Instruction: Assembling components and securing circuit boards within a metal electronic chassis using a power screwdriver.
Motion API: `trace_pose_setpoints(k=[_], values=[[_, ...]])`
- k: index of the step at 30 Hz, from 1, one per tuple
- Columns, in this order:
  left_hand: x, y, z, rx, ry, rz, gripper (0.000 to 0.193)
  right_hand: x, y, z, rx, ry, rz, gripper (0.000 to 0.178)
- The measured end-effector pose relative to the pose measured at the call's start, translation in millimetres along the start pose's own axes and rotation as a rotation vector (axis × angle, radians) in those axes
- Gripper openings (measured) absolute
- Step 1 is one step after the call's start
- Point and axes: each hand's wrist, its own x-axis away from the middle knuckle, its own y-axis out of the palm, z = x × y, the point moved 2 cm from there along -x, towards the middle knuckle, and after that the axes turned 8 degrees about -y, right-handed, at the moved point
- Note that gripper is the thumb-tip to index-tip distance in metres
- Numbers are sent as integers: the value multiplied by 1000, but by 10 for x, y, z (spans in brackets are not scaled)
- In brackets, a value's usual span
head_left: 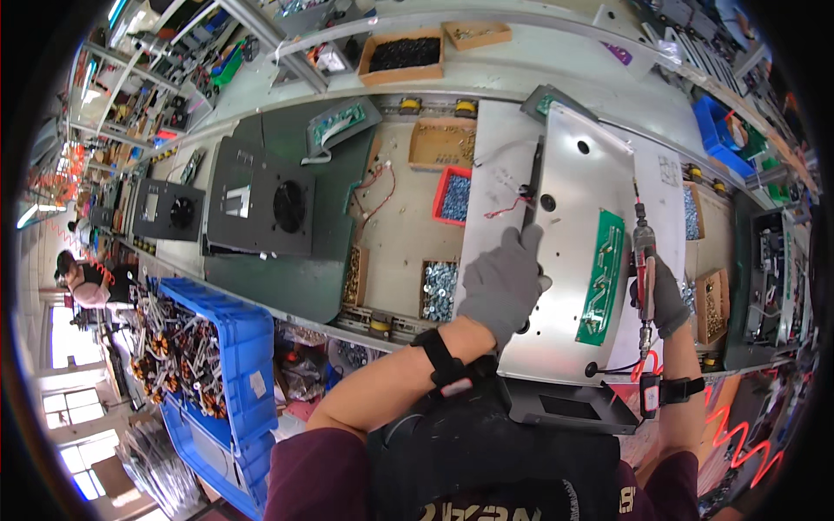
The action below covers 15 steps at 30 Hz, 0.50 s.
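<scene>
A silvery sheet-metal panel [565, 260] with round holes lies in front of me, a long green circuit board [601, 278] on its right part. My left hand [504, 282], in a grey glove, is closed at the panel's left edge, thumb over the metal; its far fingertips are near a black strip [532, 187] along that edge. In my gloved right hand [667, 300] is a red and grey power screwdriver [644, 260], its bit pointing away from me, just right of the panel. The right fingers are partly hidden behind the tool.
Left of the panel stand a red bin [453, 196] of screws and a cardboard box [441, 143] of small parts. Dark housings with fans [261, 200] sit farther left. A blue crate [248, 382] holds wired parts. A red coiled hose [738, 443] hangs at lower right.
</scene>
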Motion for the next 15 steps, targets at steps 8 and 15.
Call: trace_pose_setpoints(k=[8, 15], values=[[-66, 129, -355, 190, -31, -496, 44, 70, 73, -190, 124, -206, 133, 37], [81, 280, -381, 302, -38, -426, 42, 260, 66, -218, 232, -233, 126, 43]])
